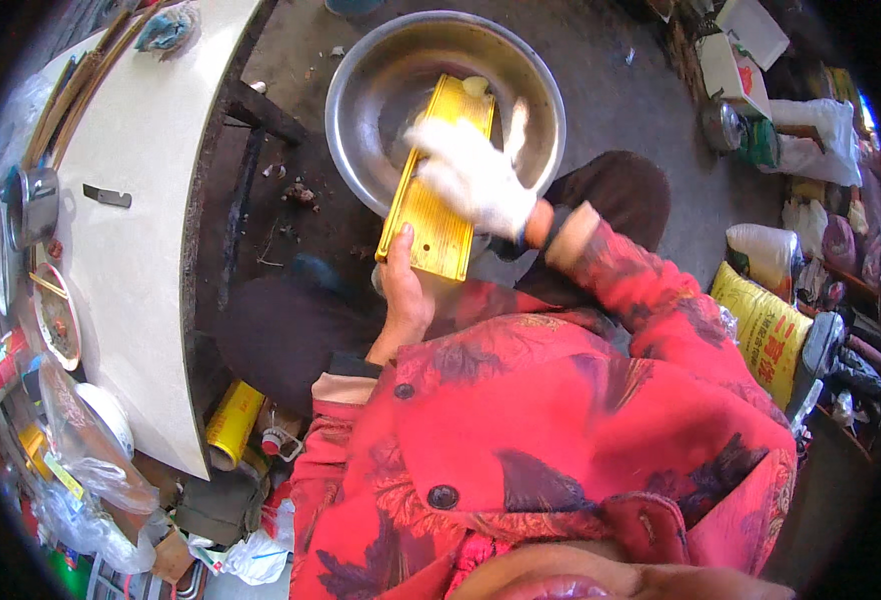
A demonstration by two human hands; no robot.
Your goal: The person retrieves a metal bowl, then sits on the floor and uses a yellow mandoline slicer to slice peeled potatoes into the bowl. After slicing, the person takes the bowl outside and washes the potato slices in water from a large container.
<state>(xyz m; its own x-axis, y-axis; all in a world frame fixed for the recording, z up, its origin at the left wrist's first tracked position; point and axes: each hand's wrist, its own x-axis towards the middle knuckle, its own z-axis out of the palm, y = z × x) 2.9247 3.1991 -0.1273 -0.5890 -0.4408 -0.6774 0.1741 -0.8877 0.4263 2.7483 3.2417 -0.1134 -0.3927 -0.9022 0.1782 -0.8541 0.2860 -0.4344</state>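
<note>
My left hand (406, 290) grips the near end of the yellow grater board (439, 185), thumb on top and fingers curled underneath, so it stays slanted with its far end resting inside the steel basin (366, 90) where the shavings can drop. My right hand (476, 175), in a white glove, lies on the board's right edge, fingers closed loosely over something pale; what exactly, I cannot tell. The white table (151, 250) stands on the left

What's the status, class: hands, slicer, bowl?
Left hand gripping yellow slicer at its near end. Gloved right hand pressing on slicer. Slicer propped in metal bowl. Nothing blocking.
</note>
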